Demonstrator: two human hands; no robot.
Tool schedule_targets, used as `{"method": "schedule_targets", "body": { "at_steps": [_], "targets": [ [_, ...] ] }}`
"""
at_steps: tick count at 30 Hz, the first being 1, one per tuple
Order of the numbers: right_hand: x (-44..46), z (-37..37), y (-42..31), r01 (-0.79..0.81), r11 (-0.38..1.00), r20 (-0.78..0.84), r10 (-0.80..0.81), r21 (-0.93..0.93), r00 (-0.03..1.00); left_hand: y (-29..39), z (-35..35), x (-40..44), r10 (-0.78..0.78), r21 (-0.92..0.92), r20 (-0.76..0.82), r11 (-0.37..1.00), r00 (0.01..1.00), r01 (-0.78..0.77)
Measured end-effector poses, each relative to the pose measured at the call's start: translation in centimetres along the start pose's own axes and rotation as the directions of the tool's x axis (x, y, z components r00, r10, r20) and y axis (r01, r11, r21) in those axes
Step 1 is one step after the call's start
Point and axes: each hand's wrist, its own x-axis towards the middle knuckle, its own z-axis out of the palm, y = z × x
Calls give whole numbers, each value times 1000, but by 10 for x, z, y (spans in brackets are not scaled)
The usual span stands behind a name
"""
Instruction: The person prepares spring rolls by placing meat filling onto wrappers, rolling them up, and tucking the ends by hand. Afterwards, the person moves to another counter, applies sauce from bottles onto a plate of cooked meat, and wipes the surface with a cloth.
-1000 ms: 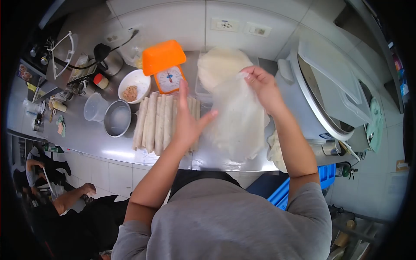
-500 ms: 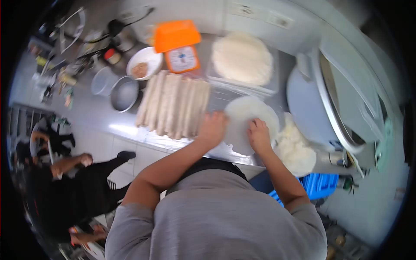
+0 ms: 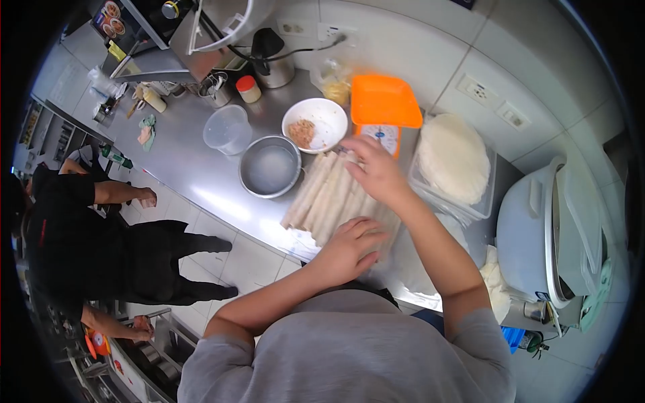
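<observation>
Pale rolls (image 3: 321,199) lie side by side on the steel counter. My left hand (image 3: 351,250) is over their near end, fingers spread. My right hand (image 3: 375,166) reaches across their far end, its fingers apart near the bowl and the scale; whether its fingertips touch a roll I cannot tell. A thin white wrapper sheet (image 3: 420,258) lies on the counter to the right of the rolls, partly under my right forearm. Behind it, a stack of round wrappers (image 3: 453,158) sits in a clear container.
A metal bowl (image 3: 270,166), a white bowl with filling (image 3: 326,121), an orange scale (image 3: 384,101) and a clear tub (image 3: 227,129) stand behind and left. A large pot (image 3: 527,232) is at right. A person in black (image 3: 74,242) is at left.
Both hands have moved left from the wrapper sheet to the rolls, and their fingers are spread. The view has turned toward the left, showing more of the co-worker.
</observation>
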Motion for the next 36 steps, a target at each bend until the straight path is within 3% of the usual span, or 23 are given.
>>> {"method": "schedule_targets", "body": {
  "at_steps": [3,6,9,12,15,17,19,22,25,28,31,33,35,36],
  "targets": [
    [82,90,49,-45,987,92,60,-153,994,-20,-53,-27,-107,-69,-87,992,990,101],
    [135,153,98,-189,930,259,276,-314,926,-43,-95,-57,-179,-52,-153,984,972,173],
    [154,184,121,-137,941,392,257,-309,883,-65,-127,-86,-262,-90,-233,965,936,248],
    [154,185,118,-106,933,384,243,-344,891,-86,-144,-104,-331,-128,-258,943,908,307],
    [168,176,101,-459,832,537,552,-311,638,-103,-153,-107,-347,-183,-248,934,905,308],
    [159,174,130,-362,916,347,400,-170,848,-114,-167,-108,-357,-223,-241,925,902,307],
    [152,161,135,-278,957,186,288,-78,939,-121,-174,-107,-356,-242,-230,923,906,301],
    [150,151,138,-372,916,212,398,-151,893,-130,-182,-120,-320,-219,-149,933,936,284],
    [153,147,123,-691,708,138,677,145,723,-131,-201,-145,-268,-139,14,954,963,267],
    [155,141,115,-654,740,77,651,159,755,-134,-226,-177,-314,-41,256,942,914,334],
    [163,118,65,-606,744,-16,635,283,772,-137,-243,-189,-385,36,276,920,881,391],
    [162,88,33,-445,821,-149,520,358,841,-136,-241,-180,-398,5,119,916,910,400],
    [157,61,48,-178,942,-412,287,283,865,-134,-231,-172,-414,-61,-61,910,908,411],
    [155,42,39,-292,953,-474,292,76,831,-132,-223,-168,-438,-119,-130,897,889,425]
  ]
}}
